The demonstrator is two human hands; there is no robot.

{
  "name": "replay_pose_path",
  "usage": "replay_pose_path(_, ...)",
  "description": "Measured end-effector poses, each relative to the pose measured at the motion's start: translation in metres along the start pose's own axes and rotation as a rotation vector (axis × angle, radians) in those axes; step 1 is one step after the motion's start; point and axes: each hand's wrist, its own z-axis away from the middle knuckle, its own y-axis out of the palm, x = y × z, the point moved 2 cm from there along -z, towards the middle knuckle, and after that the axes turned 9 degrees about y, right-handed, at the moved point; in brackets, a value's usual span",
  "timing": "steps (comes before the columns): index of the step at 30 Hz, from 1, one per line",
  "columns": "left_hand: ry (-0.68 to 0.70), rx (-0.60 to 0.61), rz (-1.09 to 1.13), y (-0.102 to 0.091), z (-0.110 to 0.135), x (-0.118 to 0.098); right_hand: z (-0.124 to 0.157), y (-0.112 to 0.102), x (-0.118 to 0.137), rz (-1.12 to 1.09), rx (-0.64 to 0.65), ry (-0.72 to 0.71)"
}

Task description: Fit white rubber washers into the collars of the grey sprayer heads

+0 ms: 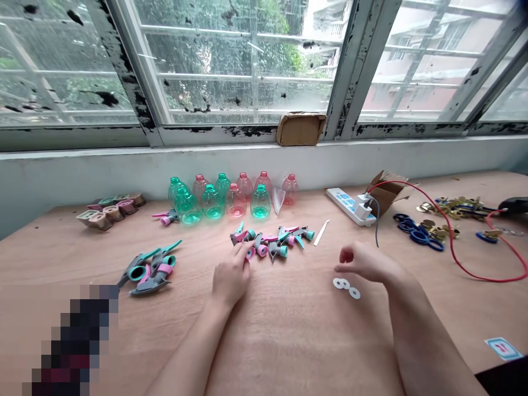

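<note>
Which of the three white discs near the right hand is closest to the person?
The rightmost white disc: it lies lowest in the picture, while the other two discs sit farther back, to its left.

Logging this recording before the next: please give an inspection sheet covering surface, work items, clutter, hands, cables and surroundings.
Surface: brown wooden table.
Work items: spray heads piled mid-table; three white rings nearer the camera, right of the pile.
Clutter: green and pink bottles behind the pile; blue and gold pieces at right.
Hands: left hand at the pile; right hand by the white rings, grip unclear.
Cables: red cable looping at right; grey cable beside the power strip.
Surroundings: windows behind; cardboard box at their base.
</note>
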Motion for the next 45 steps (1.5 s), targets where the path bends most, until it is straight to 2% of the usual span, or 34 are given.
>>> replay_pose_path(2,-0.033,0.045,-0.020,0.003,-0.003,0.005,-0.004,0.004,-0.016,0.015,0.193,0.085)
replay_pose_path(5,-0.052,0.045,0.002,0.008,-0.004,0.006,-0.007,0.017,-0.016,-0.004,0.375,0.137)
replay_pose_path(11,0.025,-0.086,0.052,0.001,0.000,0.009,-0.006,0.024,0.000,-0.047,0.441,0.115)
replay_pose_path(13,-0.048,-0.107,-0.057,-0.007,0.001,0.015,-0.004,0.023,0.002,-0.053,0.446,0.093)
replay_pose_path(19,-0.448,-0.071,-0.562,-0.038,0.012,0.041,0.001,0.021,0.002,-0.043,0.443,0.035)
replay_pose_path(21,-0.525,-0.054,-0.634,-0.045,0.017,0.049,0.002,0.021,0.002,-0.039,0.454,0.026)
replay_pose_path(24,-0.606,0.007,-0.621,-0.050,0.022,0.060,0.001,0.023,0.000,-0.045,0.485,0.045)
replay_pose_path(27,-0.595,0.022,-0.600,-0.053,0.022,0.060,-0.001,0.024,-0.001,-0.067,0.486,0.043)
replay_pose_path(33,-0.382,0.056,-0.403,-0.041,0.015,0.037,-0.001,0.031,0.014,-0.253,0.549,-0.113)
replay_pose_path(35,-0.275,0.055,-0.324,-0.033,0.013,0.027,-0.002,0.038,0.026,-0.329,0.497,-0.185)
replay_pose_path(37,-0.210,0.050,-0.279,-0.026,0.012,0.021,-0.004,0.048,0.039,-0.398,0.367,-0.258)
replay_pose_path(40,-0.246,0.048,-0.290,-0.024,0.012,0.021,-0.008,0.065,0.054,-0.418,0.188,-0.344)
replay_pose_path(45,-0.324,0.058,-0.340,-0.035,0.011,0.030,-0.011,0.075,0.059,-0.402,0.109,-0.405)
